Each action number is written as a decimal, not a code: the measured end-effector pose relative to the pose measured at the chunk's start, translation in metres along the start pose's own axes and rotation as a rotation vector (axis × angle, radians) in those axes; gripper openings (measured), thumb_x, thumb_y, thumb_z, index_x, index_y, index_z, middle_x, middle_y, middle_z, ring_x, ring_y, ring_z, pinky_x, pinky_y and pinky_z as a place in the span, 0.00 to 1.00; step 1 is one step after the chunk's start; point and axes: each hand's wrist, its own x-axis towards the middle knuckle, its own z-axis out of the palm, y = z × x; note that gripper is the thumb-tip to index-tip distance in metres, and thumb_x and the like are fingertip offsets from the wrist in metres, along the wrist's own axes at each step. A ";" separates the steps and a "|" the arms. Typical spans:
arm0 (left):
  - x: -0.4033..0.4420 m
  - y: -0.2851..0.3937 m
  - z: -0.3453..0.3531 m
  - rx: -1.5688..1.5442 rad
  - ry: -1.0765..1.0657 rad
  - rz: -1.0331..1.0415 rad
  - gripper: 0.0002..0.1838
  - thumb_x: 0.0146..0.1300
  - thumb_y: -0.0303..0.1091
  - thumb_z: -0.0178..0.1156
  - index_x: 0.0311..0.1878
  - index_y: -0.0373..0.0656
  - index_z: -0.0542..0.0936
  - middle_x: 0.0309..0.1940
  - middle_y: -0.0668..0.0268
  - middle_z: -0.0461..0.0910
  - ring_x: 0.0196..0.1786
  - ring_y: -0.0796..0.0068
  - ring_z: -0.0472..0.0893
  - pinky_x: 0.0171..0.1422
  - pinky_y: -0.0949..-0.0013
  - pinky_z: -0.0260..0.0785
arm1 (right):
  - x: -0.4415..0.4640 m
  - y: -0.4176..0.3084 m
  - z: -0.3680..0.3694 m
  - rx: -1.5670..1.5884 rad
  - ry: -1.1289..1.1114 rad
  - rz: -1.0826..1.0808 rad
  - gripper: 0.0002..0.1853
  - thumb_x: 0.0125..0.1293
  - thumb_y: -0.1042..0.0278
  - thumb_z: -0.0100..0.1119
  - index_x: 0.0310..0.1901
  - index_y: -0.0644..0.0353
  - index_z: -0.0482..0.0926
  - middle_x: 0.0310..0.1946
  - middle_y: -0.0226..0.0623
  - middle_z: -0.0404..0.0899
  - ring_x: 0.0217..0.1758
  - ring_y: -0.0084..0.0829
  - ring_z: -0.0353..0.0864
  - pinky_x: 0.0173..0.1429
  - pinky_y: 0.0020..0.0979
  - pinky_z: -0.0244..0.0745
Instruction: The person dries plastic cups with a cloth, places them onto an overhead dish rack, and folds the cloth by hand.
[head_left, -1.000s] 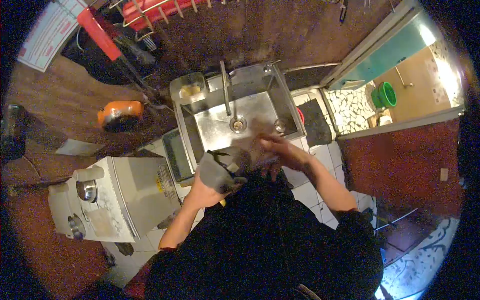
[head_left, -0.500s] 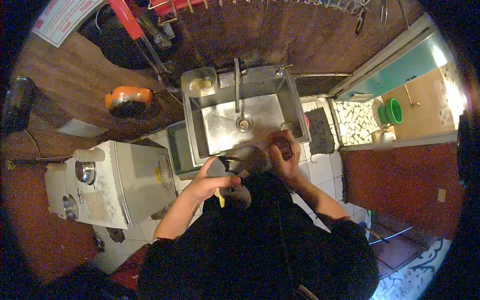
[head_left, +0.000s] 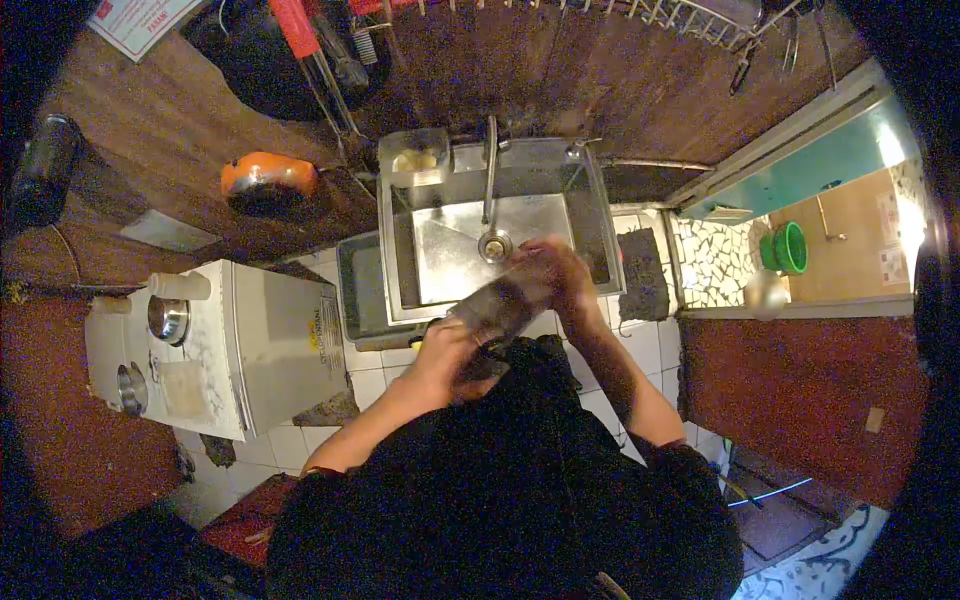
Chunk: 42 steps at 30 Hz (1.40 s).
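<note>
In front of the sink, my left hand is wrapped round the near end of a dark grey object. Motion blurs this object, so its kind is unclear. My right hand is at its far end, over the sink's front edge, with fingers curled and smeared. Whatever lies in the right hand is hidden by the blur. A tap reaches over the metal basin, behind both hands.
A clear box with yellowish contents sits at the sink's back left corner. Below the sink's left side stands a grey tub. A white fridge is further left, and a dark mat lies right. An orange-and-black pan hangs on the wall.
My hands have come together: the right hand has moved left and up to the dark object, which the left hand has turned toward it. The brown ribbed thing in my right hand no longer shows clearly.
</note>
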 end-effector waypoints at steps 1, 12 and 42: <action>-0.009 -0.003 0.016 -0.360 -0.066 -0.314 0.21 0.48 0.40 0.72 0.44 0.40 0.80 0.30 0.56 0.82 0.32 0.61 0.83 0.36 0.65 0.74 | 0.003 0.005 0.000 -0.001 0.001 -0.003 0.19 0.73 0.55 0.52 0.53 0.63 0.77 0.42 0.34 0.83 0.46 0.27 0.82 0.49 0.28 0.76; 0.010 0.030 -0.024 -1.399 0.359 -0.870 0.24 0.52 0.25 0.65 0.56 0.41 0.79 0.48 0.58 0.83 0.48 0.64 0.83 0.56 0.59 0.75 | -0.002 -0.002 0.025 -0.434 0.093 -0.912 0.09 0.68 0.73 0.58 0.45 0.69 0.79 0.44 0.42 0.82 0.44 0.27 0.80 0.52 0.28 0.75; 0.015 0.020 0.023 -1.090 0.568 -0.814 0.25 0.52 0.33 0.73 0.54 0.37 0.79 0.46 0.61 0.83 0.52 0.69 0.81 0.58 0.67 0.73 | 0.027 0.018 0.045 0.353 -0.172 0.152 0.28 0.57 0.48 0.66 0.52 0.60 0.76 0.48 0.48 0.81 0.53 0.45 0.81 0.58 0.46 0.79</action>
